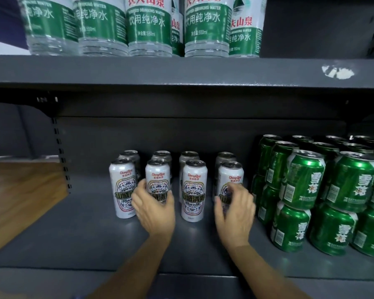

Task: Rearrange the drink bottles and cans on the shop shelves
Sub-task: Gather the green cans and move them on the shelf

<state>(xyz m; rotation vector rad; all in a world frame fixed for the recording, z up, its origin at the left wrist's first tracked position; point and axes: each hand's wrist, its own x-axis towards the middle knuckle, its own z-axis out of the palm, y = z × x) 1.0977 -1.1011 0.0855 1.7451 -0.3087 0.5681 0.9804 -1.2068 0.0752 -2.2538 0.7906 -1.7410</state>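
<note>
Where the dark grey lower shelf (78,240) starts on the left, there is a brown wooden floor (20,190) beside it and a strip of slots (61,156) going up the back wall. Next come the tall white Chong Qing beer cans, standing up straight in four short rows, front cans with more cans behind them. The first white can (122,186) stands alone at the front, and nothing holds it. The left hand (154,209) comes up from below and wraps its fingers and thumb around the second white can (157,180), low down on the can. The third white can (194,190) stands free between the two hands. The right hand (235,209) curls its fingers around the fourth white can (231,180), also low down, so each hand holds its own can and the hands are apart. Just to the right of that can are the short green beer cans (304,180), stacked two high in several rows that go off the right edge. Up above, the upper shelf (181,70) holds clear water bottles with green labels (148,24), lined up close together from the left to past the middle. A torn white sticker patch (338,72) sits on the front edge of that shelf, far to the right.
</note>
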